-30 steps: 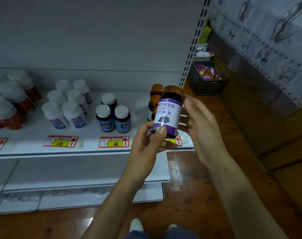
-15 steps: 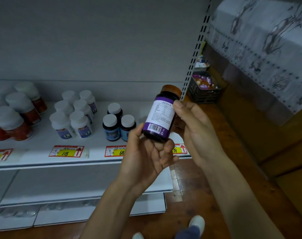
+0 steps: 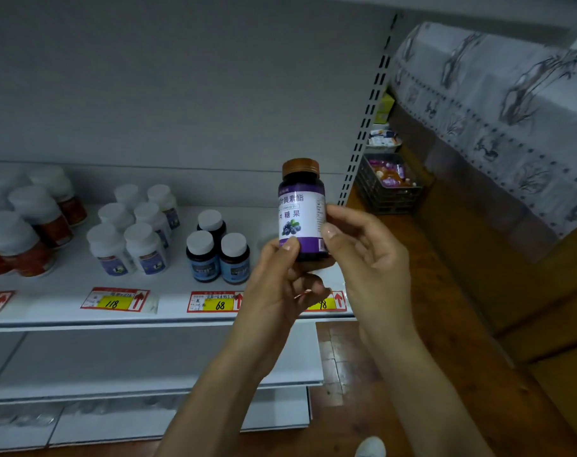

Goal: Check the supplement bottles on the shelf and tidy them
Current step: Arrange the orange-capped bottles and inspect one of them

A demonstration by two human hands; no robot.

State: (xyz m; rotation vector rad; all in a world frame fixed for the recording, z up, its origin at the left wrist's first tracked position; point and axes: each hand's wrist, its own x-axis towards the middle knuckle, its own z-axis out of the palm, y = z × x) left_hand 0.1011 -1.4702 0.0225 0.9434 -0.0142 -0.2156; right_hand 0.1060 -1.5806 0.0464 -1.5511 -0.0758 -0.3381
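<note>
I hold the purple-label bottle (image 3: 302,209) upright in front of the shelf (image 3: 66,291), near its right end. My left hand (image 3: 280,285) grips it round the base, thumb on the label. My right hand (image 3: 363,252) pinches its side with the fingertips. Both holds sit low and look light, so a careless turn could tip it onto the floor or topple the dark bottles (image 3: 218,255) nearby.

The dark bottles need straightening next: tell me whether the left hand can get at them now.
Probably not yet: the left hand grips the purple bottle. The path looks free, though; the dark bottles stand unblocked near the shelf front.
</note>
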